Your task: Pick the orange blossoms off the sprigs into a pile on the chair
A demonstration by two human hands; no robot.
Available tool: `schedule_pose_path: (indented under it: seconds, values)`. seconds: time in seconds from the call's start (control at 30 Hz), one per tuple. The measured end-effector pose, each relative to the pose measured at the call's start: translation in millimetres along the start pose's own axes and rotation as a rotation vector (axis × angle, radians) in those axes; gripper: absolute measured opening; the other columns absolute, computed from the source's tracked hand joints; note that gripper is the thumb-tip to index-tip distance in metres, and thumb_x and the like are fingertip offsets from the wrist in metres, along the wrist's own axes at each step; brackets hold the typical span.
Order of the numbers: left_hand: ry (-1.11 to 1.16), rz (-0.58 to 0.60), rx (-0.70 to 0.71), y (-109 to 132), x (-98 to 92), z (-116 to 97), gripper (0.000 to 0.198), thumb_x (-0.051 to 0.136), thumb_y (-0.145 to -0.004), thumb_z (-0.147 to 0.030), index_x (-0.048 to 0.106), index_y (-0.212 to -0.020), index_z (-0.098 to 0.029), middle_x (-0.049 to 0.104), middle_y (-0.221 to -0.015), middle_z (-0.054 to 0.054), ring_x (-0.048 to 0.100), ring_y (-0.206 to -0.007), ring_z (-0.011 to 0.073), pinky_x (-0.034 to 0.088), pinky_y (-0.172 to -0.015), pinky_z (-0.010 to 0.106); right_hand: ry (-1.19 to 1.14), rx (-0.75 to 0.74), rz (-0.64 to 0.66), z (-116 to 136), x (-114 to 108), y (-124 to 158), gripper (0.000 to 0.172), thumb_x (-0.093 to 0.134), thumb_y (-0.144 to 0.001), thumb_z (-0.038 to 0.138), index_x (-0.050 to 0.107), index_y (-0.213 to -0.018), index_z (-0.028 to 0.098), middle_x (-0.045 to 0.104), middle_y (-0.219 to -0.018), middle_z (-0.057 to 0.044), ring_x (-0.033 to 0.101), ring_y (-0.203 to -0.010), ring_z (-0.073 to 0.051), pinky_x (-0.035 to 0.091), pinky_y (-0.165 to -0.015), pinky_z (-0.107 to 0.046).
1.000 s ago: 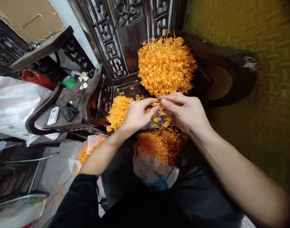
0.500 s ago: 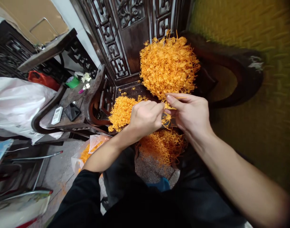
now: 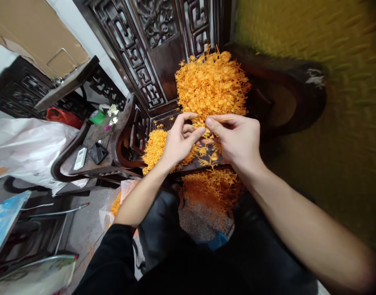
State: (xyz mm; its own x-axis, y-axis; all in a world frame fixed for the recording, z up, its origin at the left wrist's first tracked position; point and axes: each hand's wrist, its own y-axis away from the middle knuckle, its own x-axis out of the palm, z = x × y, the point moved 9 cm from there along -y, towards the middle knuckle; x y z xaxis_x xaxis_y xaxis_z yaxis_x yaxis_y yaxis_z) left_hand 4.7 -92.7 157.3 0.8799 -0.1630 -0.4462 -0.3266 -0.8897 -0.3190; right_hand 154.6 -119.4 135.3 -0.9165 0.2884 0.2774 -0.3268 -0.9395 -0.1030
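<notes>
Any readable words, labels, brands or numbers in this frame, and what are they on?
No text can be read.
White plastic bag: small dark print near its lower edge, too small and blurred to read.
Remote on the side table: buttons only, no legible marks.
Blue printed sheet at the lower left: a picture, no legible words.
Both hands, left hand and right hand, work orange sprigs, which carry no label.

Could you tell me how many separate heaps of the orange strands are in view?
4: the big heap at the chair back, a smaller heap beside the left hand, a loose heap below both hands, and some in the bag.
</notes>
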Motion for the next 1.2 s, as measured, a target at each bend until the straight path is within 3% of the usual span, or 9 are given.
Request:
schedule_pose_path:
  seconds: [0.1,0.23,0.37,0.5,0.6,0.9,1.03,1.1,1.2]
  values:
    - [-0.03,0.048,0.01,3,2.0,-4,0.039,0.079,-0.09,-0.037,0.062,-0.122,-0.023,0.076,-0.111,0.006,0.072,-0.075,0.0121,0.056,-0.063,0.024,0.099,-0.017,0.038,2,0,-2,0.021,0.087,-0.078,0.041,0.081,-0.087,0.023,0.078,-0.089,-0.006,0.07,-0.073,-0.022,0.061,-0.062,-0.037]
    - [-0.131,0.008,0.067,6,-5.6,-14,0.019,0.08,-0.088,-0.031,0.072,-0.099,-0.018,0.078,-0.102,0.006,0.072,-0.086,0.0149,0.056,-0.07,0.027,0.073,0.046,0.069,-1,2,-3,0.028,0.088,-0.076,0.045,0.08,-0.085,0.02,0.071,-0.072,-0.003,0.054,-0.05,-0.013,0.047,-0.042,-0.028]
    - [-0.136,-0.004,0.137,4,-11.6,-20,0.009,0.076,-0.089,-0.019,0.076,-0.098,-0.018,0.077,-0.113,0.009,0.071,-0.103,0.0174,0.058,-0.079,0.029,-0.111,0.177,0.169,-11,10,-4,0.034,0.093,-0.069,0.045,0.08,-0.088,0.019,0.07,-0.079,-0.003,0.055,-0.059,-0.011,0.047,-0.046,-0.022]
    - [-0.112,0.01,0.113,2,-12.3,-14,0.027,0.088,-0.08,-0.031,0.076,-0.1,-0.017,0.075,-0.116,0.011,0.07,-0.09,0.0158,0.054,-0.066,0.026,-0.226,0.281,0.26,-18,19,-2,0.041,0.098,-0.061,0.037,0.083,-0.093,0.018,0.073,-0.084,-0.003,0.053,-0.059,-0.008,0.041,-0.045,-0.019]
    - [-0.189,0.006,0.151,3,-12.6,-19,0.021,0.086,-0.083,-0.032,0.077,-0.096,-0.018,0.077,-0.106,0.007,0.065,-0.075,0.0121,0.052,-0.064,0.026,-0.232,0.307,0.253,-20,18,-2,0.041,0.098,-0.059,0.035,0.084,-0.094,0.018,0.074,-0.086,-0.004,0.051,-0.057,-0.007,0.036,-0.042,-0.018]
    - [-0.371,-0.059,0.293,21,-22.5,-60,0.016,0.072,-0.093,-0.026,0.074,-0.079,-0.019,0.076,-0.076,0.002,0.065,-0.066,0.0134,0.051,-0.066,0.027,0.026,0.196,0.043,-13,-12,-21,0.024,0.091,-0.07,0.032,0.081,-0.086,0.017,0.067,-0.072,-0.003,0.045,-0.05,-0.01,0.034,-0.046,-0.029]
    - [-0.391,-0.201,0.069,14,-70.3,-25,0.022,0.071,-0.093,-0.039,0.077,-0.089,-0.019,0.076,-0.079,0.002,0.065,-0.066,0.0145,0.048,-0.063,0.026,-0.026,0.13,-0.244,-2,-61,-42,0.007,0.08,-0.082,0.017,0.074,-0.081,0.016,0.05,-0.062,0.002,0.036,-0.05,-0.007,0.027,-0.045,-0.026]
    - [-0.576,-0.268,-0.021,2,-94.9,6,0.018,0.073,-0.092,-0.035,0.078,-0.099,-0.019,0.077,-0.082,0.002,0.067,-0.072,0.0159,0.051,-0.073,0.027,-0.08,0.166,-0.128,-5,-59,-47,0.011,0.083,-0.079,0.018,0.072,-0.079,0.016,0.045,-0.063,0.003,0.033,-0.052,-0.006,0.024,-0.043,-0.023]
    - [-0.883,-0.192,-0.226,-18,-108.8,64,0.02,0.067,-0.095,-0.029,0.075,-0.11,-0.019,0.079,-0.093,0.008,0.072,-0.087,0.0218,0.051,-0.086,0.031,-0.138,0.224,0.129,-8,-40,-41,0.022,0.092,-0.07,0.028,0.075,-0.08,0.018,0.044,-0.065,0.002,0.03,-0.054,-0.005,0.018,-0.042,-0.02]
